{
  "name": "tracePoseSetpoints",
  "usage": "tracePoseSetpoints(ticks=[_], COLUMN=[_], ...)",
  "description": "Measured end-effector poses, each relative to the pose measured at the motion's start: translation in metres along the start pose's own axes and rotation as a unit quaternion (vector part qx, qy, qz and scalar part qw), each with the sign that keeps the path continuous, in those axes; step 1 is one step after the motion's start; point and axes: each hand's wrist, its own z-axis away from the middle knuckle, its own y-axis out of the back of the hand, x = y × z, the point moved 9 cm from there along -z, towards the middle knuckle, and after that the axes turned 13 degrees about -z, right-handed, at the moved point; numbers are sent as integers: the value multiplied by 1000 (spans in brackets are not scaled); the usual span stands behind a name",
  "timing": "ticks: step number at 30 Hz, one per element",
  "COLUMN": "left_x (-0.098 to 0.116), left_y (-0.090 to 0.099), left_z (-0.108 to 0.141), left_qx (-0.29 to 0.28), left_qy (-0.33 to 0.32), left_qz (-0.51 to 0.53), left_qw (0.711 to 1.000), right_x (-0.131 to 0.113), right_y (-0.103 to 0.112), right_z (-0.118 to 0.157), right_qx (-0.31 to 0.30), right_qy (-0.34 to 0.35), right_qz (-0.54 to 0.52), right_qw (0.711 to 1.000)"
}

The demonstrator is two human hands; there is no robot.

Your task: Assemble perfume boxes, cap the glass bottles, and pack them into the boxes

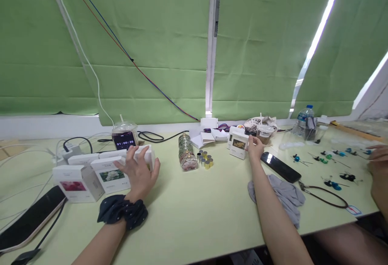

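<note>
White boxes (108, 177): grouped at left on the desk (197, 212), flower pictures facing near.
Left hand (138, 174): spread over the group's right end; cannot tell whether touching.
Metallic cylinders (207, 164): clustered mid-desk.
Yellow-flower box (238, 147): upright, far, right of the cylinders.
Right hand (256, 148): pinching that box's right edge.
Phone (281, 167): flat, just right.

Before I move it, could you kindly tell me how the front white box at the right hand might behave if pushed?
The front white box would probably tip rather than roll, as it stands upright with flat faces. Its straight edges suggest it is fairly stiff. It may be light if it is card, as it appears, but its contents are hidden.
</note>
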Motion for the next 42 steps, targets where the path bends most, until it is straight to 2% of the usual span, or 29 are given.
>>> tracePoseSetpoints(ticks=[4,6,9,14,19,21,23,25,28,33,38,42], left_x=[-14,-19,-22,-22,-24,-23,-21,-17,-11,-4,-4,-7], left_y=[-6,-6,-3,0,-1,-1,1,4,9,17,27,41], left_z=[-2,-2,-2,-1,4,7,11,14,17,19,17,16], left_qx=[-48,-58,-66,-72,-67,-63,-55,-40,-14,31,50,86], left_qy=[47,54,51,37,26,9,-12,-34,-64,-114,-108,-78], left_qz=[-14,-21,-35,-47,-15,-10,-11,-15,-16,30,71,97], left_qw=[998,997,996,996,997,998,998,999,998,993,990,988], right_x=[7,9,11,4,-8,-11,-12,-8,-4,2,10,13], right_y=[21,24,20,-1,-48,-74,-101,-122,-141,-162,-177,-182], right_z=[13,20,29,42,70,86,104,117,119,111,105,102], right_qx=[137,152,141,62,-99,-188,-277,-332,-341,-333,-337,-343], right_qy=[25,21,20,66,159,210,269,309,324,327,321,313], right_qz=[15,37,70,121,143,160,202,256,310,353,347,326], right_qw=[990,988,987,989,972,946,900,854,827,811,815,823])
